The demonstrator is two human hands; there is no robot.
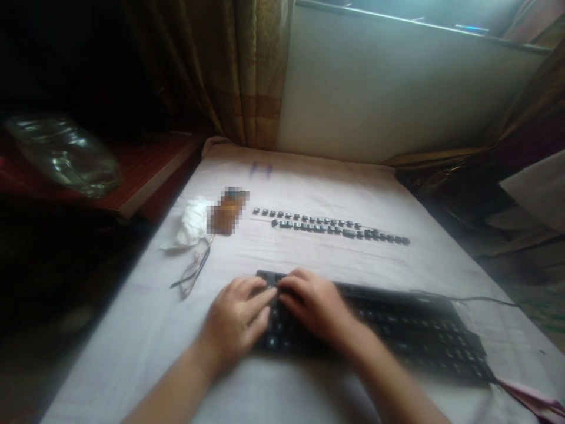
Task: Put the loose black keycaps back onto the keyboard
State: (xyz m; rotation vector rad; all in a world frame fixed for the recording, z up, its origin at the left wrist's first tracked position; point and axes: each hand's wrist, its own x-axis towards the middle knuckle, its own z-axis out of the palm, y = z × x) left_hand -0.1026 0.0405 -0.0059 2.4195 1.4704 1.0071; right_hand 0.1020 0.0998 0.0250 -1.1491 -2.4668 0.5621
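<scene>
A black keyboard [406, 321] lies across the near part of the cloth-covered bed, its left end under my hands. My left hand [241, 315] rests at that end, fingers bent together over the edge and upper-left keys. From the right, my right hand [315, 303] reaches over the keys with curled fingers, its fingertips close to the left ones. Whatever sits between those right fingertips is hidden. Beyond the keyboard, loose black keycaps [348, 233] are laid out in two rows.
Eyeglasses [194, 272], a crumpled white cloth [192, 222] and a pixelated brown item [227, 213] lie at the left. A clear plastic container [66, 154] is on a reddish wooden surface [154, 168]. The keyboard's cable [481, 299] runs right. A curtain [247, 70] hangs behind.
</scene>
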